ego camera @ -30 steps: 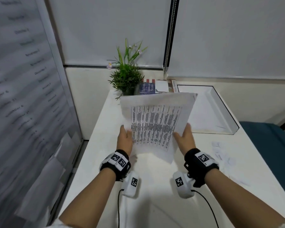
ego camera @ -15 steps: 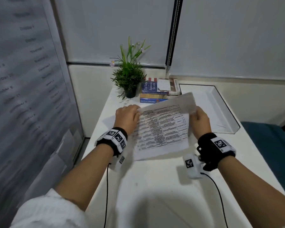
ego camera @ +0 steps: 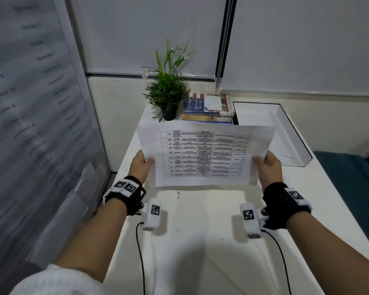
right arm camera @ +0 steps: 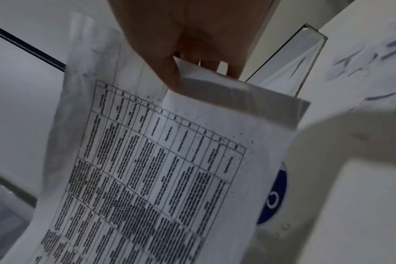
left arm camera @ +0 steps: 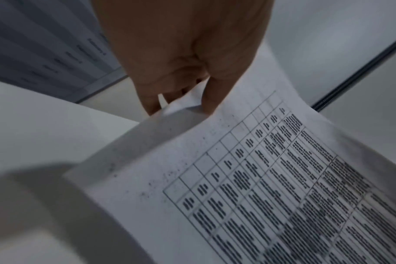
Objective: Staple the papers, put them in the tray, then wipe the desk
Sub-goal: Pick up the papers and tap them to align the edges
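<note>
I hold a small stack of white papers (ego camera: pixel 205 154) printed with a table, spread landscape above the white desk (ego camera: pixel 200 231). My left hand (ego camera: pixel 142 165) pinches the stack's left edge, thumb on top and fingers beneath, as the left wrist view shows on the papers (left arm camera: pixel 249 178) under the left hand (left arm camera: pixel 183 100). My right hand (ego camera: pixel 265 165) pinches the right edge, thumb over the papers (right arm camera: pixel 147 160) in the right wrist view, where the right hand (right arm camera: pixel 192 71) is seen. The clear tray (ego camera: pixel 290 133) stands at the back right, just beyond the papers. No stapler is in view.
A potted plant (ego camera: pixel 168 92) and a stack of books (ego camera: pixel 207 109) stand at the desk's back. Paper scraps (right arm camera: pixel 362 59) lie on the desk to the right. A panel with printed lists (ego camera: pixel 30 103) borders the left. A blue seat (ego camera: pixel 349 177) is off the right edge.
The papers went from held upright, to lowered near the desk, to lifted and turned landscape. Both hands have moved apart to the stack's left and right edges.
</note>
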A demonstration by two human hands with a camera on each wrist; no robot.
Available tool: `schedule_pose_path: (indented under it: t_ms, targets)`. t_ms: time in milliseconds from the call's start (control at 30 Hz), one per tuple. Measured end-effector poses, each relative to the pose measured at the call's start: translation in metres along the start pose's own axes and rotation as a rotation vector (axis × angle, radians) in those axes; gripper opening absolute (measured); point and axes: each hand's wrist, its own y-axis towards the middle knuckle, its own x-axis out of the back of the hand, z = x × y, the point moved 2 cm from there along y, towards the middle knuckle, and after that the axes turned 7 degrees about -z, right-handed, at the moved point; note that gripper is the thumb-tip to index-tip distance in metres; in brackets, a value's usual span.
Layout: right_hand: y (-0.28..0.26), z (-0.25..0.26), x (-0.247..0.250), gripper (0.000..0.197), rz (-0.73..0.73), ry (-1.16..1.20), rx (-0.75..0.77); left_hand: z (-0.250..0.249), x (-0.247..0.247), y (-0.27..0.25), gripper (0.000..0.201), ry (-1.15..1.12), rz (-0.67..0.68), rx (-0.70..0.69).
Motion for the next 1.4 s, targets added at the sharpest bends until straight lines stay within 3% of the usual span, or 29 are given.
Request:
schedule_pose_path:
  t_ms: [200, 300, 500, 700, 900, 967, 1033, 1100, 1133, 1200, 1300, 1400]
  targets:
    - [-0.021, -0.041, -0.005, 0.026, 0.089, -0.213, -0.081, 0.036, 0.002, -0.022, 0.044, 0.064, -0.053, 0.109]
    - [-0.034, -0.056, -0.016, 0.028, 0.170, -0.278, -0.030, 0.055, -0.006, -0.036, 0.045, 0.139, -0.070, 0.155]
    - [-0.020, -0.029, -0.017, 0.015, 0.062, -0.214, -0.048, 0.037, -0.004, -0.031, 0.039, 0.008, -0.235, 0.070]
    - [-0.032, -0.065, -0.022, 0.032, 0.212, -0.404, -0.190, 0.065, -0.013, -0.043, 0.034, 0.195, -0.067, 0.170]
    - [-0.011, -0.045, -0.019, 0.024, 0.060, -0.288, -0.105, 0.063, -0.009, -0.038, 0.019, 0.234, -0.032, 0.206]
    - [0.004, -0.022, -0.022, 0.020, 0.039, -0.339, -0.014, 0.058, -0.004, -0.037, 0.039, 0.184, -0.043, 0.223]
    - [0.019, 0.001, -0.032, 0.021, 0.120, -0.425, 0.062, 0.048, 0.005, -0.037, 0.061, 0.150, -0.159, 0.161]
    - [0.029, 0.022, -0.048, 0.026, 0.255, -0.539, 0.126, 0.027, 0.017, -0.037, 0.067, 0.279, -0.257, -0.015]
    - [0.031, 0.031, -0.058, 0.028, 0.329, -0.595, 0.158, 0.013, 0.019, -0.039, 0.065, 0.340, -0.251, -0.131]
    - [0.028, 0.047, -0.080, 0.028, 0.463, -0.674, 0.205, -0.010, 0.013, -0.044, 0.061, 0.377, -0.106, -0.285]
    - [0.016, 0.060, -0.114, 0.034, 0.551, -0.775, 0.271, -0.024, -0.006, -0.053, 0.058, 0.402, 0.079, -0.310]
    - [0.004, 0.065, -0.139, 0.033, 0.618, -0.881, 0.327, -0.025, -0.012, -0.057, 0.042, 0.200, -0.003, -0.185]
